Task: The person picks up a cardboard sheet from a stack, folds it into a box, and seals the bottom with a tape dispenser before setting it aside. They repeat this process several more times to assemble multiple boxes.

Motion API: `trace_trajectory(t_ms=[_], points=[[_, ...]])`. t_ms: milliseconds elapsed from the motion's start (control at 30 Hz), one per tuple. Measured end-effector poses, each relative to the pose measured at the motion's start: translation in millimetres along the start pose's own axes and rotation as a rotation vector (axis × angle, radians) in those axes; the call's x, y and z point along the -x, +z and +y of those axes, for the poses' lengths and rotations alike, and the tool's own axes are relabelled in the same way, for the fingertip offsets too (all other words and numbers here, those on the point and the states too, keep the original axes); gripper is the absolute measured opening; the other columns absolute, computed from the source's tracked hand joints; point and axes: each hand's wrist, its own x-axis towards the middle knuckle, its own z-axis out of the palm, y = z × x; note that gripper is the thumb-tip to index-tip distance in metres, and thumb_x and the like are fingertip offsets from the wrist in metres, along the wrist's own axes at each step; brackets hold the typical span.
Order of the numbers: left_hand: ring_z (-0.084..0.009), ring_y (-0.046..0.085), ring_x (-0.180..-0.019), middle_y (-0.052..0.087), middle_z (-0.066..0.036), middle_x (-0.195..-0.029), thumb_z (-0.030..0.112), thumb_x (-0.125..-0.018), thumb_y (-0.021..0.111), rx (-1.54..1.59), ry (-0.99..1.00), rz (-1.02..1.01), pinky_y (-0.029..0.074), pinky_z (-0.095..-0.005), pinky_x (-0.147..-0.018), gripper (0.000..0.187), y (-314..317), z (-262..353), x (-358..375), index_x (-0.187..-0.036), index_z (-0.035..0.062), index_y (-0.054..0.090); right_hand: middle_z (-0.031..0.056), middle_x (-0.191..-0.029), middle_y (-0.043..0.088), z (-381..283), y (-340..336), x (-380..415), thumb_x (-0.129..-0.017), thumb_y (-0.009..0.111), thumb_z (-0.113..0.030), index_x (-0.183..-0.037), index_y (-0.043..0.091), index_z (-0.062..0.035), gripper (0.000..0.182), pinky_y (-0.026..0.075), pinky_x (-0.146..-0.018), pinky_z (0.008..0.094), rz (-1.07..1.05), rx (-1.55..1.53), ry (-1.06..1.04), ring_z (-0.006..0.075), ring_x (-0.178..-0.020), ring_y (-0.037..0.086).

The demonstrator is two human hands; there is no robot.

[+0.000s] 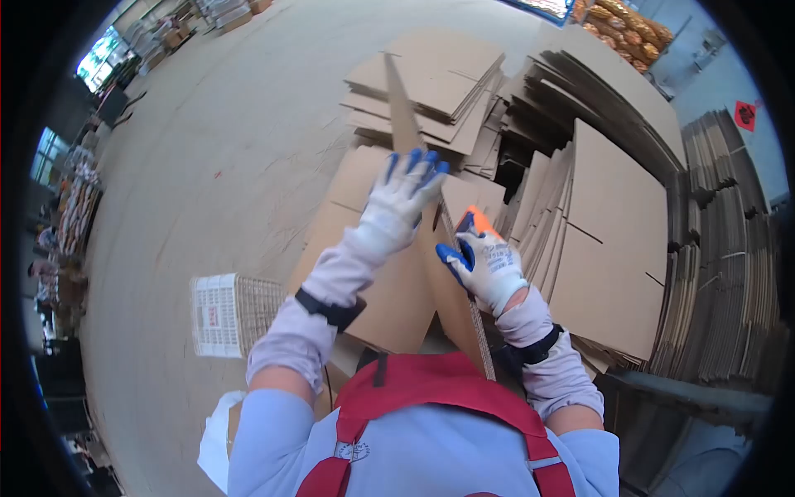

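Note:
A long cardboard sheet stands on edge in front of my body, its corrugated edge facing up and running away from me. My left hand, in a white glove with blue fingertips, lies against the sheet with its fingers stretched out. On the sheet's right side, my right hand is closed in a matching glove around an orange tool. Most of that tool is hidden by the fingers, so its exact kind does not show. Flat cardboard lies beneath and to the left of the standing sheet.
Cardboard stacks stand ahead and to the right, with more bundles along the right wall. A white plastic basket sits on the floor at left. A metal bar is near my right elbow.

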Motion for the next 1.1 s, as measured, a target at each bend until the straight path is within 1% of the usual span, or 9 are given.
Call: trace_trajectory(t_ms=[233, 433, 567, 633, 700, 767, 833, 1000, 1100], points=[[-0.0332, 0.040, -0.131, 0.047, -0.013, -0.136, 0.015, -0.065, 0.076, 0.001, 0.384, -0.216, 0.026, -0.0563, -0.111, 0.070, -3, -36, -27, -0.131, 0.0142, 0.052, 0.0162, -0.098, 0.066, 65, -10, 0, -0.090, 0.048, -0.053, -0.101, 0.068, -0.0157, 0.044, 0.049, -0.081, 0.0437, -0.075, -0.082, 0.053, 0.0331, -0.091, 0.064], [-0.0273, 0.057, -0.093, 0.058, -0.004, -0.080, 0.033, -0.055, 0.081, 0.026, 0.465, -0.449, 0.034, -0.0472, -0.107, 0.032, 18, -46, -72, -0.073, 0.0132, 0.063, 0.0173, -0.098, 0.067, 57, -20, -34, -0.087, 0.053, -0.044, -0.102, 0.066, -0.0123, 0.037, 0.050, -0.082, 0.0428, -0.109, 0.028, 0.003, 0.0327, -0.094, 0.064], [-0.0249, 0.055, -0.071, 0.056, -0.003, -0.068, 0.034, -0.053, 0.080, 0.068, 0.626, -0.458, 0.042, -0.0406, -0.063, 0.032, -44, -29, -37, -0.055, 0.0140, 0.056, 0.0173, -0.098, 0.067, 104, -57, -33, -0.087, 0.053, -0.042, -0.103, 0.066, -0.0129, 0.036, 0.049, -0.083, 0.0422, 0.066, 0.019, -0.020, 0.0329, -0.094, 0.064], [-0.0261, 0.058, -0.069, 0.059, -0.003, -0.071, 0.042, -0.063, 0.080, 0.216, 0.580, -0.846, 0.046, -0.0400, -0.067, 0.033, -111, 36, -7, -0.066, 0.0131, 0.063, 0.0174, -0.095, 0.067, 102, -85, -33, -0.087, 0.052, -0.040, -0.103, 0.066, -0.0127, 0.035, 0.050, -0.081, 0.0433, 0.048, 0.066, -0.001, 0.0329, -0.091, 0.065], [-0.0281, 0.064, -0.083, 0.067, -0.008, -0.088, 0.050, -0.071, 0.077, 0.434, 0.166, -1.563, 0.050, -0.0398, -0.077, 0.046, -125, 74, 22, -0.092, 0.0101, 0.070, 0.0188, -0.093, 0.065, 99, -78, -51, -0.087, 0.053, -0.040, -0.099, 0.066, -0.0087, 0.036, 0.049, -0.081, 0.0447, -0.004, 0.086, -0.043, 0.0346, -0.089, 0.064], [-0.0303, 0.065, -0.095, 0.068, -0.014, -0.103, 0.055, -0.075, 0.073, 0.711, -0.303, -1.552, 0.050, -0.0376, -0.084, 0.064, -94, 86, 53, -0.117, 0.0072, 0.064, 0.0184, -0.095, 0.066, 81, -41, -73, -0.087, 0.052, -0.039, -0.096, 0.067, -0.0085, 0.035, 0.049, -0.081, 0.0443, -0.109, 0.112, -0.052, 0.0336, -0.090, 0.064], [-0.0293, 0.066, -0.093, 0.068, -0.017, -0.104, 0.055, -0.077, 0.070, 0.470, -0.209, -1.231, 0.051, -0.0368, -0.084, 0.071, -49, 110, 74, -0.127, 0.0066, 0.057, 0.0159, -0.098, 0.067, 63, -23, -73, -0.087, 0.050, -0.037, -0.091, 0.067, -0.0090, 0.033, 0.050, -0.083, 0.0420, 0.044, 0.092, -0.068, 0.0332, -0.093, 0.064], [-0.0281, 0.067, -0.087, 0.069, -0.017, -0.096, 0.048, -0.081, 0.067, 0.482, -0.178, -1.283, 0.050, -0.0376, -0.080, 0.057, 0, 147, 67, -0.117, 0.0033, 0.061, 0.0161, -0.100, 0.067, 61, -20, -73, -0.088, 0.049, -0.037, -0.096, 0.066, -0.0101, 0.033, 0.050, -0.084, 0.0433, -0.013, 0.069, -0.205, 0.0337, -0.094, 0.064], [-0.0239, 0.067, -0.085, 0.070, -0.009, -0.093, 0.045, -0.078, 0.072, 0.805, -0.894, -1.503, 0.052, -0.0386, -0.069, 0.052, 16, 51, 77, -0.112, 0.0068, 0.066, 0.0163, -0.100, 0.067, 57, -25, -70, -0.089, 0.048, -0.037, -0.099, 0.066, -0.0108, 0.033, 0.050, -0.084, 0.0434, -0.007, 0.034, -0.149, 0.0331, -0.094, 0.064]])
